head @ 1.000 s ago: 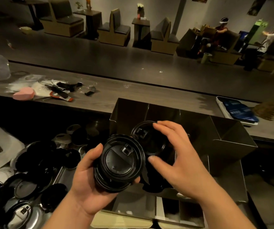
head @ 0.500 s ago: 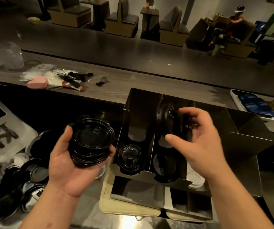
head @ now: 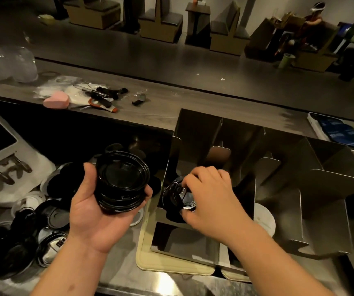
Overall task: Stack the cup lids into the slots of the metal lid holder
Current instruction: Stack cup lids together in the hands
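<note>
wooden counter [head: 193, 103] runs across the view beyond the work area; steel worktop [head: 171, 283] lies at the near edge. metal lid holder [head: 197, 129] stands upright right of centre, its base on a cream mat [head: 146, 253], with dividers forming several open slots. loose lids [head: 54, 216], black and white, lie heaped on the worktop to the left of the holder, well apart from its slots.

left hand [head: 90, 214] is palm up to the left of the holder, thumb on one side and fingers curled up the other, clamped round a stack of black lids [head: 120, 182] held clear of the worktop. right hand [head: 212, 201] reaches down into the leftmost slot, fingers bent over the far rim and thumb at the near rim of a single black lid [head: 182, 197], pinching it. that lid sits tilted inside the slot, low down; whether it touches the slot floor cannot be told.

pink heart-shaped sponge [head: 56, 101] lies on the counter, far left, among small clutter.
</note>
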`<state>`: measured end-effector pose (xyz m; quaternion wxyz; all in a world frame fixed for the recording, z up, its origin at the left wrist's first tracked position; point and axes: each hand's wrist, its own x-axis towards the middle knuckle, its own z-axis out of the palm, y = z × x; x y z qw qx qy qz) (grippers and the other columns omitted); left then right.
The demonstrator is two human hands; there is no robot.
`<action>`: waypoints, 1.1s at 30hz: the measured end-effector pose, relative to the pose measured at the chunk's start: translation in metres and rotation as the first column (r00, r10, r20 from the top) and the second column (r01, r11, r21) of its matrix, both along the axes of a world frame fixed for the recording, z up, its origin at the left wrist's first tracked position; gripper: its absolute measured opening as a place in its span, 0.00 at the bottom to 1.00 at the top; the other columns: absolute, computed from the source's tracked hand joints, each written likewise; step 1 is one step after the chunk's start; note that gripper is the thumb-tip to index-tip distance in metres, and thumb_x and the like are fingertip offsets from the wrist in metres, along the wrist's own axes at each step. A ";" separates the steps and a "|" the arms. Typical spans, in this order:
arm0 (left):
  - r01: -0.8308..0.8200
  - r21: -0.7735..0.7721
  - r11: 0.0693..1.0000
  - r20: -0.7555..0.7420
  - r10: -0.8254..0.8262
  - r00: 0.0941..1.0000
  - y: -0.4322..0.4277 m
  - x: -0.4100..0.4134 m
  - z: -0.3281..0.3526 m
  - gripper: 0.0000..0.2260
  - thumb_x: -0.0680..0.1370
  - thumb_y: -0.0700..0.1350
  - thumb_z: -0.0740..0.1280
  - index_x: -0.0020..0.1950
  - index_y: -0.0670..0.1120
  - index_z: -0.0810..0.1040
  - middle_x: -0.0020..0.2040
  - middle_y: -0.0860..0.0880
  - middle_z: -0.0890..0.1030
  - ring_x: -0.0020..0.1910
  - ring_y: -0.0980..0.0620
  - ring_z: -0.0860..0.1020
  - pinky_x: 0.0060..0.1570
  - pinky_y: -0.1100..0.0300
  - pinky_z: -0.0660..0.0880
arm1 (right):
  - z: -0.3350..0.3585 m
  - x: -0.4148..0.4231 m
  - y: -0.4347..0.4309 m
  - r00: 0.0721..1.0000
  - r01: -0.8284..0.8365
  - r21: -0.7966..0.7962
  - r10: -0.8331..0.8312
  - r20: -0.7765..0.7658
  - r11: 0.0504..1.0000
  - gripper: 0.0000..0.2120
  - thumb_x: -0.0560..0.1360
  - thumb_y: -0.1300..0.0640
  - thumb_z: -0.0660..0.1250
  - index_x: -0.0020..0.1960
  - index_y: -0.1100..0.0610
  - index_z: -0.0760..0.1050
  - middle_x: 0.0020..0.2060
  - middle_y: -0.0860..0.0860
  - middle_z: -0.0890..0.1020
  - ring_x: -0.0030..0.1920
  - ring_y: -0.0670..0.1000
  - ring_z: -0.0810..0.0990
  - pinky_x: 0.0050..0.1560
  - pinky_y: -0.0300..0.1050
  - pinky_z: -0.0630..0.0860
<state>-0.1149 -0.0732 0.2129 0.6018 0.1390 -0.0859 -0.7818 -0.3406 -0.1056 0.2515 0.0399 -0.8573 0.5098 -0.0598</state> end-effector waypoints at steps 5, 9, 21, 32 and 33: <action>-0.031 -0.011 0.999 0.036 0.031 0.999 0.005 0.000 0.005 0.30 0.71 0.61 0.75 0.68 0.48 0.78 0.66 0.40 0.78 0.63 0.39 0.77 0.62 0.45 0.73 | -0.015 0.022 -0.016 0.971 -0.023 0.017 0.027 -0.236 1.000 0.25 0.70 0.43 0.69 0.63 0.49 0.70 0.57 0.49 0.74 0.59 0.54 0.72 0.68 0.56 0.54; -0.078 0.026 0.997 0.111 0.075 0.991 0.009 -0.004 0.011 0.34 0.60 0.60 0.82 0.62 0.49 0.82 0.62 0.41 0.81 0.58 0.41 0.81 0.53 0.47 0.79 | -0.017 0.028 -0.020 0.927 -0.073 0.024 0.077 -0.367 0.997 0.20 0.73 0.47 0.68 0.62 0.50 0.71 0.54 0.50 0.76 0.57 0.55 0.75 0.65 0.58 0.57; -0.044 0.052 0.998 0.374 0.021 0.927 0.016 -0.023 0.028 0.40 0.55 0.59 0.84 0.66 0.56 0.78 0.63 0.41 0.82 0.60 0.39 0.81 0.50 0.46 0.81 | 0.022 0.013 -0.004 0.884 -0.159 0.210 0.044 0.465 0.965 0.20 0.76 0.44 0.68 0.67 0.40 0.71 0.63 0.35 0.71 0.65 0.38 0.69 0.65 0.41 0.71; 0.058 0.094 0.994 0.623 -0.104 0.775 0.020 -0.028 0.041 0.11 0.74 0.45 0.68 0.52 0.41 0.75 0.55 0.38 0.83 0.49 0.42 0.83 0.48 0.48 0.80 | 0.034 0.014 0.013 0.248 -0.205 0.487 -0.436 0.865 0.849 0.12 0.80 0.56 0.59 0.58 0.51 0.80 0.51 0.52 0.85 0.46 0.59 0.85 0.39 0.50 0.83; 0.050 0.097 0.994 0.611 -0.099 0.785 0.022 -0.029 0.041 0.09 0.74 0.44 0.68 0.51 0.41 0.76 0.54 0.38 0.83 0.50 0.41 0.83 0.51 0.45 0.80 | 0.034 0.015 0.013 0.238 -0.199 0.523 -0.477 0.846 0.829 0.13 0.82 0.57 0.58 0.60 0.51 0.79 0.51 0.52 0.85 0.43 0.59 0.85 0.36 0.49 0.82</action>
